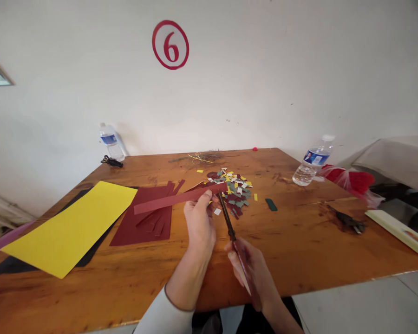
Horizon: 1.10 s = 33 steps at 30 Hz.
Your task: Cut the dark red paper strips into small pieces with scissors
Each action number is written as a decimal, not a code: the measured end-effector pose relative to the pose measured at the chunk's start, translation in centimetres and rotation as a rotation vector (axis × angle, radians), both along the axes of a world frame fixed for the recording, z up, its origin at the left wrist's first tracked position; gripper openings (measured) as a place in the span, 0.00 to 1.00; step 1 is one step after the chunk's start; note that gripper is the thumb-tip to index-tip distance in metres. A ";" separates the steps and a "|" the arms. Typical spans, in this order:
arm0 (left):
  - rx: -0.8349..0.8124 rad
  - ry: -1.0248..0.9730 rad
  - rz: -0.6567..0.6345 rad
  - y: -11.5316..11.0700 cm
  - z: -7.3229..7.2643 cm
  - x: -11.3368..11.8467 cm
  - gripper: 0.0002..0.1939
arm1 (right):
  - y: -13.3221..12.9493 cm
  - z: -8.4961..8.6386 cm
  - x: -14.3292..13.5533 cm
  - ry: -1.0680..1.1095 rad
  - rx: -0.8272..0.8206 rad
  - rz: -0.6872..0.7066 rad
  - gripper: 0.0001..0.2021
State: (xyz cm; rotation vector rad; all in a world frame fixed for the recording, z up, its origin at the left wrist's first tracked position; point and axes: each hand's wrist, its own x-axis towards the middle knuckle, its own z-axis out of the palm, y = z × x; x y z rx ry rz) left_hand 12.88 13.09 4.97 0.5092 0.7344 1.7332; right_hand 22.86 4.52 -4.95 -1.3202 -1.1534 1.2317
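Our left hand (pixel 199 225) pinches the red strip (pixel 170 202), likely steadying it for the scissors (pixel 226 217) our right hand (pixel 259 265) wraps (near the front edge of the worktop (pixel 299 241)).

A clear plastic bottle with a blue label (pixel 108 140) stands at the far left corner of the brown wooden surface (pixel 306 260), beside a coiled black cable (pixel 112 161). Thin tangled strands (pixel 202 158) lie near the far edge. A second clear, blue-labelled bottle (pixel 311 162), a black plug (pixel 348 221) and a long cream-coloured box (pixel 397 231) occupy the right side.
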 end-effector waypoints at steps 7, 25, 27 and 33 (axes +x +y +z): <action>-0.009 -0.011 0.014 -0.1 0.2 0.2 0.09 | 0.2 0.0 0.0 0.097 -0.018 0.031 0.23; 0.018 0.000 0.021 -0.3 0.3 0.3 0.09 | 0.3 0.7 -0.4 0.185 -0.071 0.008 0.25; 0.016 -0.002 0.018 -0.2 0.3 0.3 0.09 | 0.3 0.8 -0.4 0.194 -0.076 0.009 0.25; -0.002 -0.022 0.035 -0.2 0.3 0.4 0.09 | 0.1 0.7 -0.4 0.181 -0.020 0.013 0.25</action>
